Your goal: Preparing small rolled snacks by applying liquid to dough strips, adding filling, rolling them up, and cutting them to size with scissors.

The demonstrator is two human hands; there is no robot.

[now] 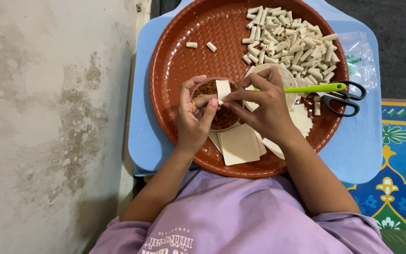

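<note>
Low in the frame, square dough sheets lie stacked on the round brown tray. At centre, the left hand and right hand together pinch one pale wrapper strip, long axis upright, over one bowl of brown filling. Beyond, upper right, one heap of rolled pieces; two strays upper centre.

At centre frame, the left hand and right hand pinch a small pale dough strip over a bowl of brown filling on a round reddish-brown woven tray. Rolled pale dough tubes are heaped at upper right; black-handled scissors lie at right.
</note>
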